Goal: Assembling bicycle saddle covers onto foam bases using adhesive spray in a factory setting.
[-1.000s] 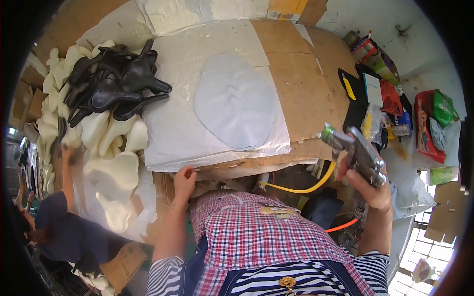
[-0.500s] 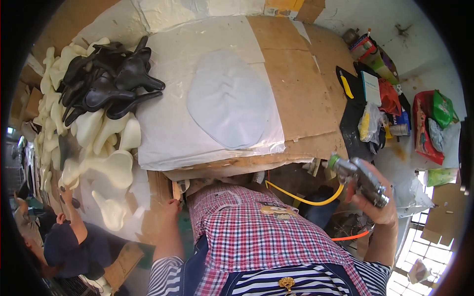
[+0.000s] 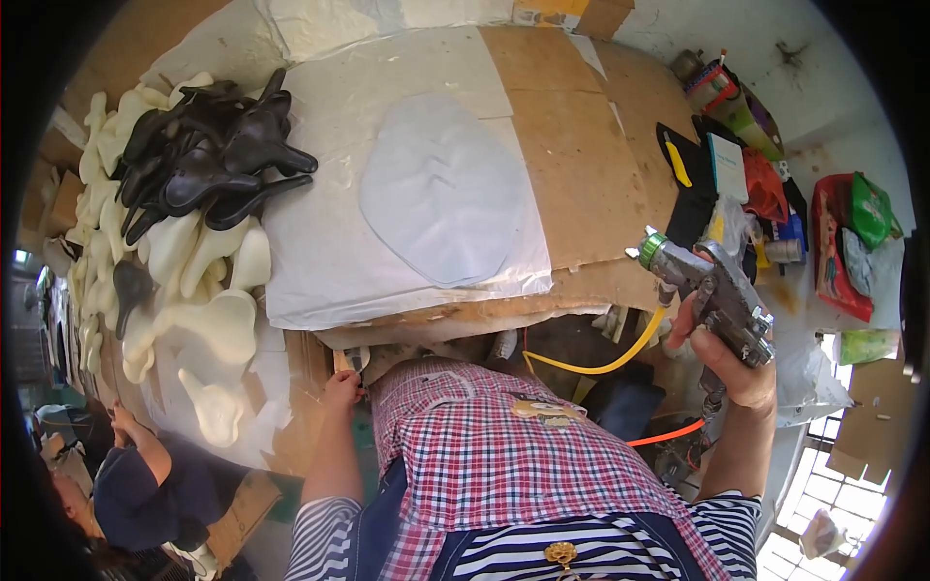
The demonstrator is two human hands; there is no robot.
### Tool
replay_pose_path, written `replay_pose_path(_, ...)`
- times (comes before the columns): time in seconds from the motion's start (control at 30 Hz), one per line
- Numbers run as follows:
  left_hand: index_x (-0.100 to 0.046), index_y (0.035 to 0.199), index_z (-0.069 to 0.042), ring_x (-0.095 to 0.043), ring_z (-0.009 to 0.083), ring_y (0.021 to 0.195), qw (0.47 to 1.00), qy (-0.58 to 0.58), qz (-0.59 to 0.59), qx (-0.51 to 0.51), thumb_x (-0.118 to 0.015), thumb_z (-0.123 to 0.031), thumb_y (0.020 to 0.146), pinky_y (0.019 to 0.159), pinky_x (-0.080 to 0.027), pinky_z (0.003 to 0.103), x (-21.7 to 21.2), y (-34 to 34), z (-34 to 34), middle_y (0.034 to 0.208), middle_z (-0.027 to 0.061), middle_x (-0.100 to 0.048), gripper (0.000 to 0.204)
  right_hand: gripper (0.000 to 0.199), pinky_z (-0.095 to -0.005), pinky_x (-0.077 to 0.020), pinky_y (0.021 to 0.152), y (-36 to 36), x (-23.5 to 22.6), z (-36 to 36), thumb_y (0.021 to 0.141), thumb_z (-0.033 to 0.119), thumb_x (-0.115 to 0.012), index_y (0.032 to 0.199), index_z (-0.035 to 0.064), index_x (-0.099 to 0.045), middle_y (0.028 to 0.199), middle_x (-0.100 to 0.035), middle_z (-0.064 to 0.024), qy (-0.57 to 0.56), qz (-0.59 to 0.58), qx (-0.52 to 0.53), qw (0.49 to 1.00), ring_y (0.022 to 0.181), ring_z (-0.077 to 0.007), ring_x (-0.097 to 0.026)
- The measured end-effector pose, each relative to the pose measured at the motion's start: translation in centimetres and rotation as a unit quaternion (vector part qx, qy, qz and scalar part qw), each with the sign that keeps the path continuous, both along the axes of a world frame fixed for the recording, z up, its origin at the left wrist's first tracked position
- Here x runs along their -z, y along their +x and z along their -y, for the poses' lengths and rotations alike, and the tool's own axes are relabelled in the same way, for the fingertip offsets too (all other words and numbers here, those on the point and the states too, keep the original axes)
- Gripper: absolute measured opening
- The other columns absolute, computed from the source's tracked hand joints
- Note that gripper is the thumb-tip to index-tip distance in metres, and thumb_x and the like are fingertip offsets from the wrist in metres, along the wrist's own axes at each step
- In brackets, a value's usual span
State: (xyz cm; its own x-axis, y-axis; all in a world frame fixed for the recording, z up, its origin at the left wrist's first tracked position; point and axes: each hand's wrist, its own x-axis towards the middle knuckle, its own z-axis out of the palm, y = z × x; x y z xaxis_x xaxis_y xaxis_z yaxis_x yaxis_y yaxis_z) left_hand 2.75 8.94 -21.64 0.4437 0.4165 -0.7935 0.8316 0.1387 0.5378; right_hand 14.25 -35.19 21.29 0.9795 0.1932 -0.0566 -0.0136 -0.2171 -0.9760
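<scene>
A metal spray gun [image 3: 712, 295] with a green ring at its front end is gripped in my right hand [image 3: 731, 363], over the table's front right corner. Its nozzle points to the left. A yellow hose [image 3: 601, 366] and an orange hose [image 3: 668, 434] run near it. My left hand [image 3: 343, 389] is closed at the table's front edge, beside my apron; what its fingers hold, if anything, I cannot make out. In front of me, thin pale grey oval sheets [image 3: 446, 194] with creased middles lie stacked on white paper [image 3: 310, 281].
Black bicycle saddles [image 3: 208, 174] lie heaped at the left on several cream saddle-shaped pieces [image 3: 199, 329]. Brown cardboard [image 3: 591, 184] covers the table's right part. A yellow cutter [image 3: 677, 165], bags and boxes crowd the right side. A co-worker [image 3: 160, 484] sits at lower left.
My right hand has raised the spray gun, with its nozzle now above the table's front edge. My left hand has moved up slightly. The co-worker's arm has drawn back from the cream pieces.
</scene>
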Motion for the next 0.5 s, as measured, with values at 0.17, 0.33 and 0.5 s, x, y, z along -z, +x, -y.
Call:
replay_pose_path(0.17,-0.060,0.094,-0.007,-0.058,0.0159,0.055,1.000,-0.005,-0.027,-0.003,-0.058,-0.012,0.077,0.050,-0.047,0.027,0.7,-0.9,-0.1,0.077,0.0044,-0.061,0.018,0.065,-0.0254,-0.0450,0.070,-1.5,-0.9,2.0,0.072,0.008,-0.067,0.130,-0.0020,-0.038,0.083,-0.058,-0.0071,-0.052,-0.058,0.011,0.997,0.074,-0.0131,-0.055)
replay_pose_path(0.33,-0.058,0.093,-0.009,-0.057,0.0165,0.057,0.999,0.000,-0.053,-0.002,-0.057,-0.012,0.078,0.055,-0.050,0.029,1.0,-1.7,-0.1,0.080,0.0052,-0.061,0.015,0.068,-0.0282,-0.0477,0.063,-3.4,-0.6,2.9,0.069,0.005,-0.066,0.131,-0.0006,-0.038,0.088,-0.060,-0.0116,-0.117,-0.082,-0.045,0.989,0.070,-0.0149,-0.057)
replay_pose_path(0.5,-0.060,0.093,-0.007,-0.056,0.0154,0.049,0.999,-0.010,-0.045,-0.022,-0.059,-0.012,0.075,0.043,-0.042,0.027,1.1,-1.5,0.2,0.074,0.0035,-0.060,0.019,0.068,-0.0265,-0.0466,0.066,-2.5,-0.4,1.2,0.069,0.006,-0.067,0.131,-0.0005,-0.038,0.091,-0.058,-0.0105,-0.028,-0.091,-0.050,0.994,0.073,-0.0145,-0.056)
